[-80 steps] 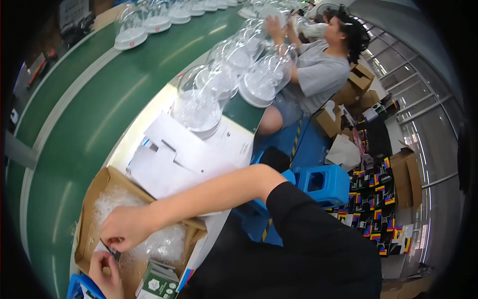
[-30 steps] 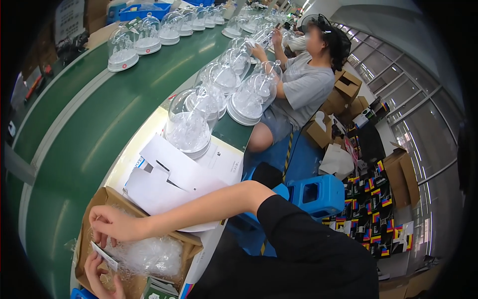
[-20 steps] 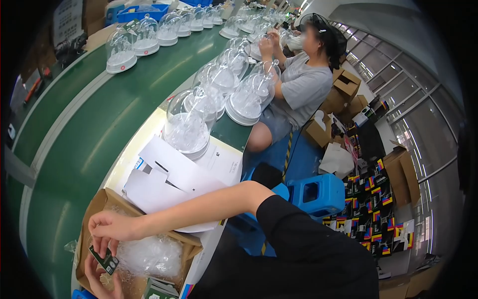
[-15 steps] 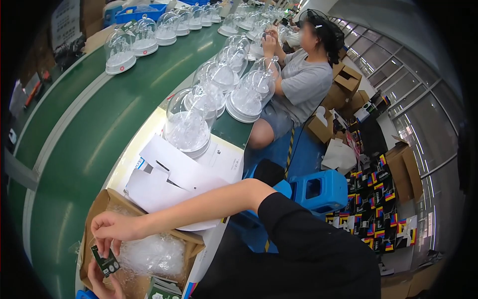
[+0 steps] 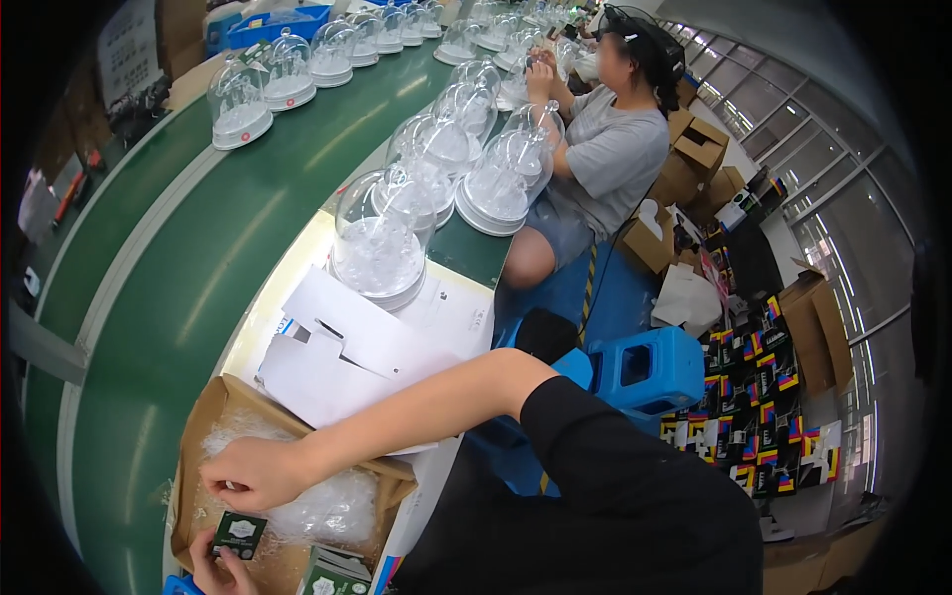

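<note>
Left hand (image 5: 220, 567): fingers pinch small dark green packet (image 5: 239, 533), just lifted over cardboard box (image 5: 230, 397).
Right hand (image 5: 256, 474): fingers apparently closed on clear bags (image 5: 327, 511).
Progress: early; bench's glass domes (image 5: 382, 238) await.

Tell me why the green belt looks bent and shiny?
Head view: the fisheye lens curves the green belt toward the black rim; ceiling light glares in pale streaks on it and glints on the clear domes; the picture is sharp.
</note>
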